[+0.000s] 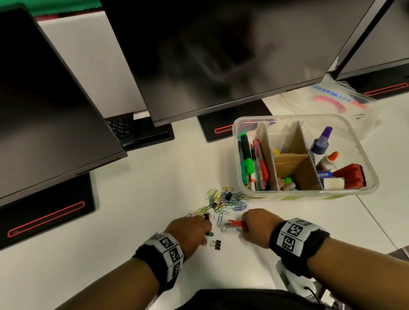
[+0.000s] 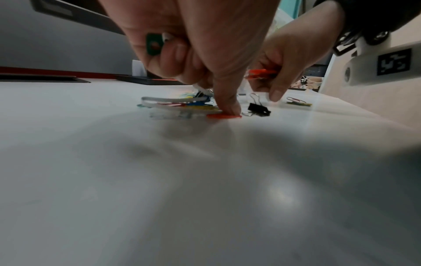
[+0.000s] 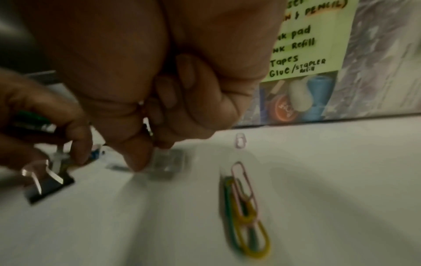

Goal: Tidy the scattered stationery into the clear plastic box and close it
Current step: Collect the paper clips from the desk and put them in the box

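Observation:
The clear plastic box (image 1: pixel 356 159) stands open at the right, with pens, glue and a stamp in its cardboard-divided sections. Coloured paper clips (image 1: pixel 224 200) lie piled just left of it. My left hand (image 1: pixel 204 229) is curled round a small green clip (image 2: pixel 154 44), and its index finger presses a red clip (image 2: pixel 224 116) onto the table. My right hand (image 1: pixel 244 224) pinches a small red-and-clear item (image 1: pixel 231 226) resting on the table. A black binder clip (image 1: pixel 216 244) lies between the hands. Three linked paper clips (image 3: pixel 246 207) lie by the right hand (image 3: pixel 150 144).
The box's clear lid (image 1: pixel 331 108) lies behind it at the back right. Three dark monitors (image 1: pixel 234 40) on black stands (image 1: pixel 44 219) overhang the back of the white table (image 1: pixel 108 260). A green label (image 3: pixel 303 45) is stuck on the box wall.

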Motion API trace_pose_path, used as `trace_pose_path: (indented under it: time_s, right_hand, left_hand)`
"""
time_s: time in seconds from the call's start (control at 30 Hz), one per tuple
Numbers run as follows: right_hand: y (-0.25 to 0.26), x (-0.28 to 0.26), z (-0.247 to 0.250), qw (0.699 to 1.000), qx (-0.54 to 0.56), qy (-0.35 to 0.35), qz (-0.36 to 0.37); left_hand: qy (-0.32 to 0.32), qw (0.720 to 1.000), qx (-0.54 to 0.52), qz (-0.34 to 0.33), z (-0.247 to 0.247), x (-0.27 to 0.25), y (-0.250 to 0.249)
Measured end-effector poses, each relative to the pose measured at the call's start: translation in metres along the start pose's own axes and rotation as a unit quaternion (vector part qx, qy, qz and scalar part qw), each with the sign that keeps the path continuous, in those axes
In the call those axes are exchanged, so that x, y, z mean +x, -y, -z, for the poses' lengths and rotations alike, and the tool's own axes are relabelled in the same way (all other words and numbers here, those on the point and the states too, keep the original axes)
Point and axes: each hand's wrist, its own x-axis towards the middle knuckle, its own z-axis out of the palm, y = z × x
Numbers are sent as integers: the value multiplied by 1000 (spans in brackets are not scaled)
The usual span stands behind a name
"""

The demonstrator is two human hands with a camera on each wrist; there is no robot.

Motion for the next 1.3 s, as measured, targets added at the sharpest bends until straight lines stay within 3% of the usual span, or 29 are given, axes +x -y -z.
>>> trace_pose_path:
  time_s: [0.13, 0.23, 0.33, 0.57, 0.7, 0.93, 1.07, 1.3]
  right_hand:
    - [1, -14, 30, 997, 79, 4, 23]
    - [12, -26, 58, 988, 139, 48, 52]
    - [20, -34, 80, 970, 231, 63, 50]
    - [4, -42, 115, 943, 334, -1, 16]
    - [-11, -41, 133, 954, 293, -55, -2]
    - [-52, -27, 171, 969, 168, -148, -106]
    - [-70, -20, 181, 978, 71, -129, -150]
    - [-83, -3, 176, 981, 52, -114, -146]
  left_hand:
    - [-3, 1000, -3, 11, -1, 1, 4]
    - [4, 999, -28, 25, 1, 5, 4]
    - [-25, 998, -45, 41, 11, 6, 0]
    - [-121, 986, -106, 49, 44, 2, -2]
    - [-191, 962, -184, 64, 64, 2, 0]
    - [-267, 885, -368, 96, 103, 11, -3]
    - [-301, 852, -417, 103, 113, 15, -15]
    - [-315, 819, -461, 130, 114, 12, -31]
